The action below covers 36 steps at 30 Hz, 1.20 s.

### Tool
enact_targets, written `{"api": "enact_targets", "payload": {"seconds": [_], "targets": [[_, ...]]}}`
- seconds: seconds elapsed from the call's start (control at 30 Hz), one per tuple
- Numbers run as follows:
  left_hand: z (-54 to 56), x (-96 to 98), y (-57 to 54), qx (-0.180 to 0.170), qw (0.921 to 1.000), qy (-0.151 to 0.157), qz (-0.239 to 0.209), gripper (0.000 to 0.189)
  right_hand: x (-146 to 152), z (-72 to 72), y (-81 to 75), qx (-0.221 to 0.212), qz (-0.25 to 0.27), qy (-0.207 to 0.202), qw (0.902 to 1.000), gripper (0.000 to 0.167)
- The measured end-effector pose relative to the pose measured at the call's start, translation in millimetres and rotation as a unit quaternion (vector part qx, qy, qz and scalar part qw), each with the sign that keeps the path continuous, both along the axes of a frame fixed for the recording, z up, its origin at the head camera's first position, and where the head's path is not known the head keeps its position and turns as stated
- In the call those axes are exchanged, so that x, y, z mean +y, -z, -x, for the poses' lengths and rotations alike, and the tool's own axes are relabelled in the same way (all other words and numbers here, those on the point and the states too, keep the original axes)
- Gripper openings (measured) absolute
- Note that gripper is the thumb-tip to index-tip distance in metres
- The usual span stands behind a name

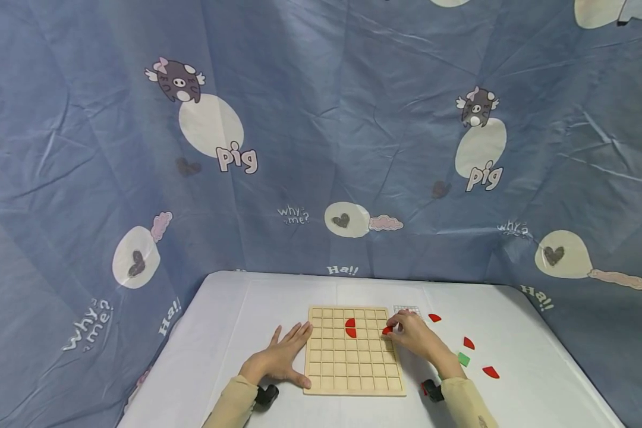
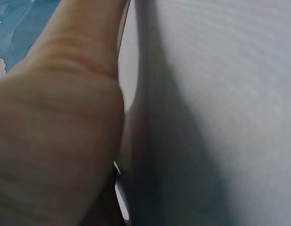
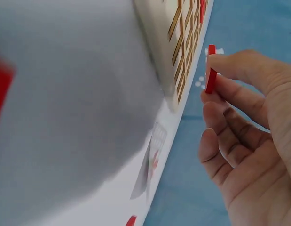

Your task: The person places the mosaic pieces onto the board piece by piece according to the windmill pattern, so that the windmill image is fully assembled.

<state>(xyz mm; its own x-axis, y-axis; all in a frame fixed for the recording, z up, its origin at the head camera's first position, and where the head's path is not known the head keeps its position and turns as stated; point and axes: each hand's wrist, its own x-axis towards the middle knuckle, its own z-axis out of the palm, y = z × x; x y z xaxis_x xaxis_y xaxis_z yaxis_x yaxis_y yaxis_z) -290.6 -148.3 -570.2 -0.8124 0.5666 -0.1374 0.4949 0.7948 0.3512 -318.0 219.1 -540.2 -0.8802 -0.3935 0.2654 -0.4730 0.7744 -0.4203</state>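
A square wooden grid board [image 1: 353, 368] lies on the white table, with two red quarter-circle pieces [image 1: 351, 333] side by side in cells of its upper middle. My left hand [image 1: 282, 358] is spread flat at the board's left edge, thumb and fingertips touching the rim; the left wrist view shows only skin [image 2: 56, 117] close up and the table. Over the board's right edge, my right hand [image 1: 414, 336] pinches another red quarter-circle piece [image 3: 211, 69] between thumb and forefinger. In the right wrist view the piece is seen edge-on, raised above the board.
A small printed grid card [image 1: 408, 310] lies behind my right hand. On the table to the right are red quarter pieces [image 1: 490, 372] and a green square piece [image 1: 463, 359]. Blue patterned cloth [image 1: 310, 119] hangs behind and beside the table.
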Motion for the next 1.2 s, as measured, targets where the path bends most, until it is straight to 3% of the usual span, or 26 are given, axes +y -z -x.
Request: {"api": "enact_targets", "payload": {"seconds": [0.33,0.63,0.83,1.2], "targets": [[0.1,0.2,-0.5,-0.001,1.0,-0.001,0.002,0.132,-27.1,10.0,-0.5,-0.031,-0.012,-0.024,0.9992,0.013],[-1.4,-0.1,-2.7,-0.007,1.0,-0.003,-0.005,0.131,-47.8,13.5,3.7,-0.015,-0.018,-0.063,0.9977,0.014],[-0.8,1.1,-2.7,-0.002,1.0,-0.002,-0.001,0.132,-54.1,14.4,5.6,0.003,-0.038,-0.067,0.997,0.013],[-1.2,0.9,-2.4,0.001,1.0,0.002,-0.003,0.132,-55.5,14.8,8.7,-0.007,-0.052,-0.082,0.9952,0.013]]}}
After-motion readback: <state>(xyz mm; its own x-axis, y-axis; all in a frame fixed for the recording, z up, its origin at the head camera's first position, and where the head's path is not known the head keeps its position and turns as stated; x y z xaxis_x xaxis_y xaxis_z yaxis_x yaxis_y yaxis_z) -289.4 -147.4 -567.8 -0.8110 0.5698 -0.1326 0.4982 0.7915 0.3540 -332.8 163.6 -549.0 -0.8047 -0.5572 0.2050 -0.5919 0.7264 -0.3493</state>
